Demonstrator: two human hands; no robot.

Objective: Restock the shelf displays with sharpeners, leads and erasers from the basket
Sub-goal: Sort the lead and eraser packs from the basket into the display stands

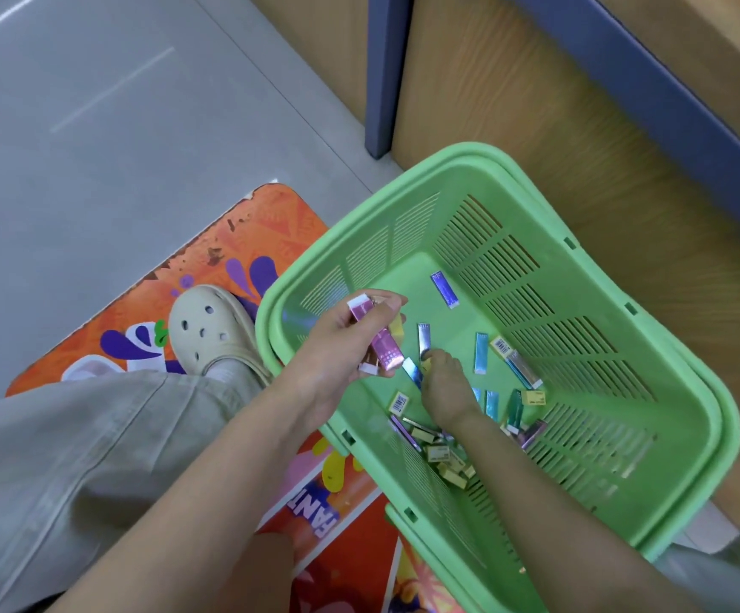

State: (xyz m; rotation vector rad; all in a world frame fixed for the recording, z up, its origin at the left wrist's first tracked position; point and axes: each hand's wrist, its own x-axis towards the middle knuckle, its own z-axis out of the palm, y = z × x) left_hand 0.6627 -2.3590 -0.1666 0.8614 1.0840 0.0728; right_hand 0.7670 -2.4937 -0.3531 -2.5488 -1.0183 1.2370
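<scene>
Pink packs (387, 350) — clenched in my left hand (337, 347); right hand (445, 387) fingertips (431, 358) met a silver pack (424, 340) at twelve o'clock, grip unclear.

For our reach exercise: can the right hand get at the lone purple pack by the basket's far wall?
Probably yes: the right hand is inside the basket, and the purple pack lies uncovered on its floor.

The orange floor mat (271, 223) bears the partial letters "FANT".
</scene>
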